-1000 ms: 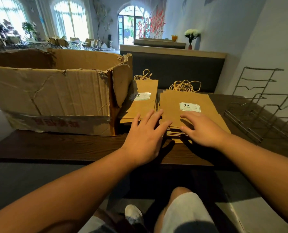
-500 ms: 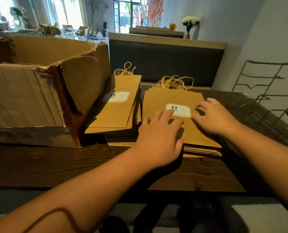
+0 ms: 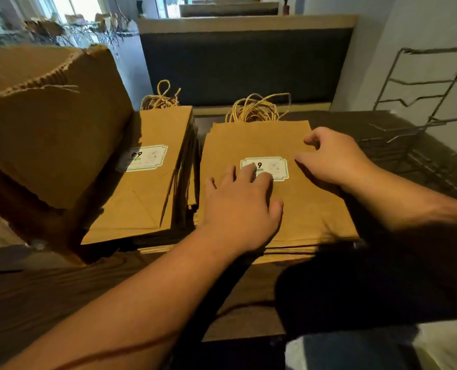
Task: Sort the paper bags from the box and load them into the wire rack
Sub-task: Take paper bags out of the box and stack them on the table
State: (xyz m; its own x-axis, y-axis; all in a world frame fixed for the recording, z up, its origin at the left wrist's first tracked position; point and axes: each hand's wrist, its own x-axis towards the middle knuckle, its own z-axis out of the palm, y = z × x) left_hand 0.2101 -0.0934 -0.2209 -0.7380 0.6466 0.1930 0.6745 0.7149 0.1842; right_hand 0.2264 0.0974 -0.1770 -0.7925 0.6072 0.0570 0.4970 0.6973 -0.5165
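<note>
Both hands are resting on the right-hand stack of kraft paper bags [image 3: 275,182] without gripping: the left hand [image 3: 242,206] is pressing flat, fingers spread across the white label [image 3: 265,168], while the right hand [image 3: 334,158] is touching the top bag with loosely bent fingers, holding nothing. A second stack [image 3: 147,177] is lying at nine o'clock, against the cardboard box [image 3: 46,124]. The wire rack [image 3: 422,124] is standing empty at two o'clock. Sorting looks finished; loading is starting. Next, fingers need to get under the stack's edges to lift it.

dark wooden table [image 3: 43,297], padded bench back [image 3: 246,65], perhaps
</note>
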